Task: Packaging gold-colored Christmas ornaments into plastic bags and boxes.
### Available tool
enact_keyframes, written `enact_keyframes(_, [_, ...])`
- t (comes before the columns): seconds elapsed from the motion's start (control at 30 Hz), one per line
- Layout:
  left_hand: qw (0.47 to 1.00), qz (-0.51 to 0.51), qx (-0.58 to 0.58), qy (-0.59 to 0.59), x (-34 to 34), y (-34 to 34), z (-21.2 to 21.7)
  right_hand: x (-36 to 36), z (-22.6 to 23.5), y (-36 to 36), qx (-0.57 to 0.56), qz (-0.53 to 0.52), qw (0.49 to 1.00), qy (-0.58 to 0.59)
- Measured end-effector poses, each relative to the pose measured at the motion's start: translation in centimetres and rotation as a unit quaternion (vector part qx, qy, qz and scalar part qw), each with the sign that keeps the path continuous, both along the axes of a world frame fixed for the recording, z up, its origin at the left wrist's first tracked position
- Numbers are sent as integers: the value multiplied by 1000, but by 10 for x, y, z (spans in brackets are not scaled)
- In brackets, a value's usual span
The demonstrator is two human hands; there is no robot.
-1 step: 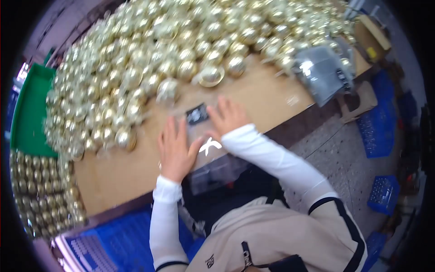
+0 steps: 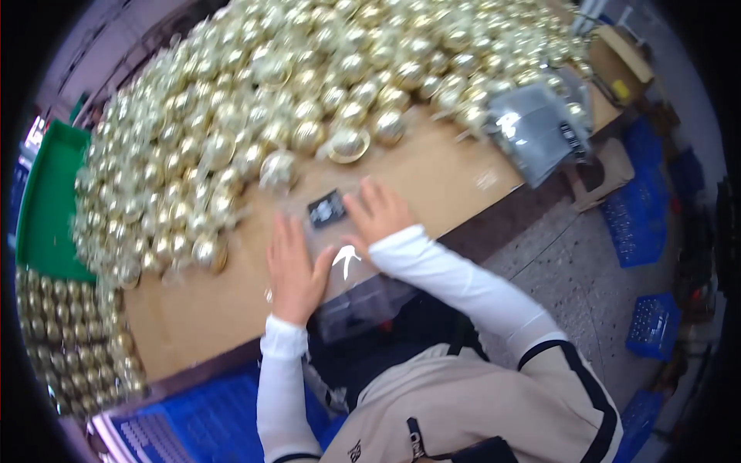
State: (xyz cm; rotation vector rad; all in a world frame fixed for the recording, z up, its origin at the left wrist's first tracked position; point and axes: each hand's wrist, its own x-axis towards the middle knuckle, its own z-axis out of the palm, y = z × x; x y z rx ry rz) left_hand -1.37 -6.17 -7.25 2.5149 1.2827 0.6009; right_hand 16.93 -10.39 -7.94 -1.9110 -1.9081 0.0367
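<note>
A clear plastic bag (image 2: 330,245) lies flat on the brown cardboard tabletop (image 2: 202,318), and its lower end hangs over the near edge. It has a black rectangular label (image 2: 327,209) near its far end. My left hand (image 2: 293,266) rests palm down along the bag's left side, fingers stretched and thumb out. On the right side, my right hand (image 2: 380,212) lies with fingers spread, fingertips beside the label. Neither hand grips anything. Beyond them spreads a big heap of shiny gold balls (image 2: 309,137), many in clear wrapping.
A stack of clear bags (image 2: 532,131) lies at the table's right end, by an open cardboard box (image 2: 617,65). At left are a green bin (image 2: 54,204) and rows of packed gold balls (image 2: 73,316). Blue crates (image 2: 653,326) stand on the floor at right.
The whole view has shifted slightly, so everything appears a little lower and further left. Both hands stay spread on the bag.
</note>
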Motion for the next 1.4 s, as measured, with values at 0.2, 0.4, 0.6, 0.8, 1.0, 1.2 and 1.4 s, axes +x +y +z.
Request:
enact_keyframes(0.2, [642,32,-421,-641,6,-42,4,5,26,-39,50,27,902,428])
enact_keyframes(0.4, [750,-76,-403,-518,-5,-57,54,51,81,-42,72,119,729,671])
enact_keyframes(0.6, [827,-152,-368,-397,-13,-77,58,68,119,-8,-188,328,863,334])
enact_keyframes(0.8, [818,-212,-366,-390,-20,-75,55,49,127,-17,-44,296,952,65])
enact_keyframes(1.0, [692,-136,-409,-580,-14,-87,39,61,107,-19,58,180,927,324])
enact_keyframes(1.2, [704,-75,-405,-578,-24,-111,-6,17,24,-58,114,198,898,376])
enact_keyframes(1.4, [862,41,-187,-469,-21,-107,-9,-5,3,-63,139,133,862,468])
